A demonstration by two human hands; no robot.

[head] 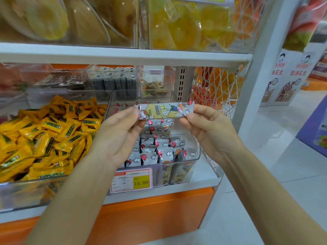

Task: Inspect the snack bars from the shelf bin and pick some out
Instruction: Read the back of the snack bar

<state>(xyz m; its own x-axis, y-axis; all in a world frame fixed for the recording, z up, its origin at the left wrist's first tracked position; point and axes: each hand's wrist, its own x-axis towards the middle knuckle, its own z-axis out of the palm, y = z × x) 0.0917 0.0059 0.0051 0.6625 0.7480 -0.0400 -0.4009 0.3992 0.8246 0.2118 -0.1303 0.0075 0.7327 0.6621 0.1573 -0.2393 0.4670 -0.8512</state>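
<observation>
Snack bar (164, 110): one unit in a grey wrapper with cartoon print and a yellow patch, lying level and lengthwise between my two hands, printed face toward me. Position: in the air over the rear part of the clear bin (197, 156), touching neither the bin nor its contents. My left hand (120, 135) pinches the left end of the wrapper between thumb and curled fingers, and the thumb lies on the front face. My right hand (208, 131) pinches the right end the same way, thumb and forefinger closed on the crimped edge, the other fingers curled beneath. Both hands thus grasp the same bar, one at each end. Below it, the bin holds more bars (159, 145) in the same grey wrapper, standing on end in packed rows toward the front wall. A price tag (131, 181) with a yellow field reading 15.80 is fixed to the bin's front. Just beside this bin, on my left, a second clear bin (26, 193) holds a heap of yellow packets (49, 138). On my right a white wire basket (217, 89) sits against the end of the shelf (168, 190). The upper shelf (123, 55) carries clear containers of yellow jelly cups (182, 29). Under the lower shelf edge runs an orange panel (150, 216).
</observation>
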